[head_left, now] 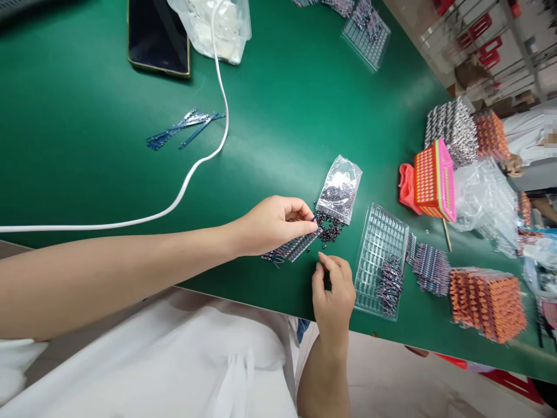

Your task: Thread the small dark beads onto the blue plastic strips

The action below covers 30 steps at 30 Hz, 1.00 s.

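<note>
My left hand point(278, 226) is closed in a pinch, with the end of a thin dark-blue strip point(314, 219) showing at its fingertips. Below it lies a clear ridged tray point(300, 247) with dark thin pieces at its left end, partly covered by the hand. Just beyond the fingertips is a pile of small dark beads point(331, 229), spread at the mouth of a clear plastic bag point(340, 186). My right hand point(335, 293) hovers nearer the table edge, thumb and forefinger close together and the other fingers curled; anything between them is too small to make out.
A clear compartment tray point(369, 255) holding dark thin pieces lies right of my right hand. Beyond are stacked orange-filled trays point(487, 305) and an orange basket point(426, 180). A white cable point(187, 180), blue strips point(183, 129) and a phone point(159, 38) lie left. Another person's hand point(513, 166) shows far right.
</note>
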Each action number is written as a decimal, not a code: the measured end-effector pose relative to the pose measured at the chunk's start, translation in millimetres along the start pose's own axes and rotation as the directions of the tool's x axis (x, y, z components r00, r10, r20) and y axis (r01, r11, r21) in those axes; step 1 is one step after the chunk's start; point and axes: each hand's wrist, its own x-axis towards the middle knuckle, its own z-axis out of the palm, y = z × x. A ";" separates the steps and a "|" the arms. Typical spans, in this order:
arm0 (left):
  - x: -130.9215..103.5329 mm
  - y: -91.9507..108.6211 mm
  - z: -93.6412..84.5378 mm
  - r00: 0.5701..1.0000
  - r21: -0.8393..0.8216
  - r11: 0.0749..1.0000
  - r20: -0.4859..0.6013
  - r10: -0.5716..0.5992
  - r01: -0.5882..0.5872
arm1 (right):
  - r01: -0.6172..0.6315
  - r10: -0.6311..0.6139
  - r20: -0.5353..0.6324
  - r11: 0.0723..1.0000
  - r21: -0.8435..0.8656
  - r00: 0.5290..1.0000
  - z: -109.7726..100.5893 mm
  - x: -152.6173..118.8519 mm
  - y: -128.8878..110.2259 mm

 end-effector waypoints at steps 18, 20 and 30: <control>-1.1 2.2 -0.2 1.000 0.026 1.000 0.014 0.004 -0.005 | 0.179 -0.176 0.048 0.980 -0.082 0.983 -0.2 6.2 6.8; -1.0 3.2 0.2 1.000 0.026 1.000 0.016 0.002 -0.002 | 0.190 -0.189 0.027 0.979 -0.072 0.982 0.8 5.9 6.2; -1.2 2.7 1.2 1.000 0.003 1.000 0.023 0.010 -0.010 | 0.118 -0.118 0.002 0.991 -0.065 0.993 4.0 5.9 0.7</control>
